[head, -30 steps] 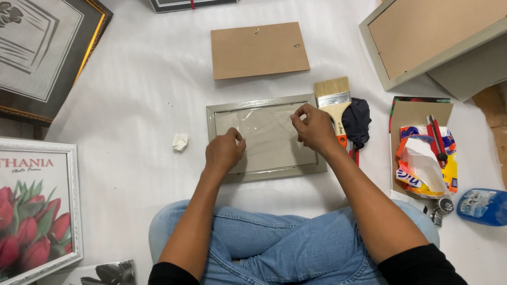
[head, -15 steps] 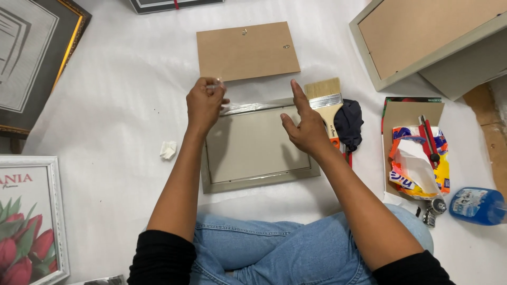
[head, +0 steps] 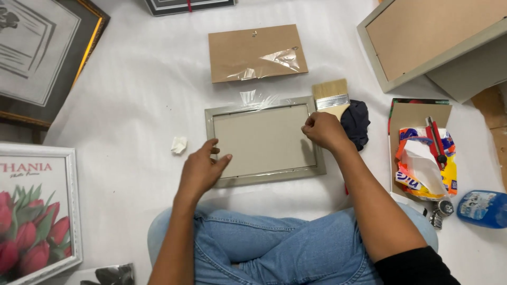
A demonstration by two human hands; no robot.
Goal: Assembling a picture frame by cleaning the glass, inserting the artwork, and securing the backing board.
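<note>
Foreground: a person sits cross-legged in blue jeans [head: 274, 248] on a white sheet [head: 132, 95] spread over the floor.
Left hand [head: 200, 171]: grip open, fingers spread flat on the lower left corner of the grey picture frame [head: 264, 140]; it holds nothing.
Right hand [head: 325, 131]: fingers curled in a pinch at the frame's right edge; whether anything small is pinched cannot be told.
Frame: face down, just ahead of the knees, long axis running left to right between both hands, equally near each.
Right side: paintbrush [head: 331, 95] and dark cloth [head: 356, 122] touching the right hand's far side; a crumpled yellow-and-blue packet [head: 422, 169] on a brown card; a blue bottle [head: 483, 208].
Left side: white-framed tulip print [head: 31, 211].
Beyond: brown backing board [head: 256, 51], clear film clinging to it.
</note>
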